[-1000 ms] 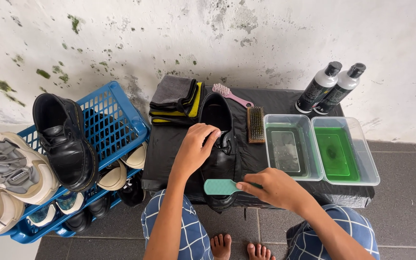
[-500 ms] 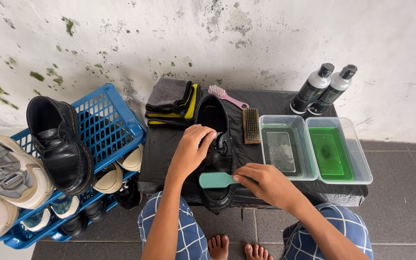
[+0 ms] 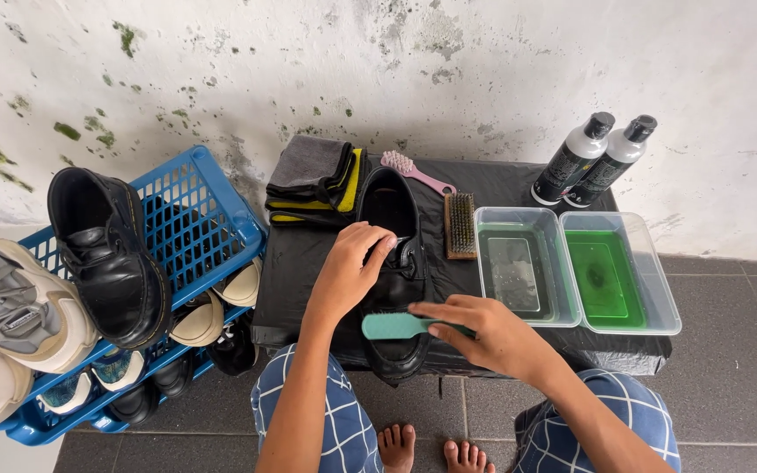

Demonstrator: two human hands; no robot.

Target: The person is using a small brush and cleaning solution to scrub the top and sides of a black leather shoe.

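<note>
A black leather shoe (image 3: pixel 393 210) lies on a low table covered in black cloth (image 3: pixel 519 180), toe towards me. My left hand (image 3: pixel 348 271) rests on the shoe's upper and holds it steady. My right hand (image 3: pixel 484 331) grips a teal-handled brush (image 3: pixel 392 326), whose bristles lie across the shoe's toe end.
Two clear tubs stand to the right, one with clearer water (image 3: pixel 519 267), one with green liquid (image 3: pixel 619 276). Two bottles (image 3: pixel 593 159), a wooden brush (image 3: pixel 460 225), a pink brush (image 3: pixel 413 171) and folded cloths (image 3: pixel 313 180) sit behind. A blue basket (image 3: pixel 186 210) of shoes stands left.
The brush in my right hand has slid slightly left along the shoe's toe. My left hand stays on the shoe. The view has shifted a little.
</note>
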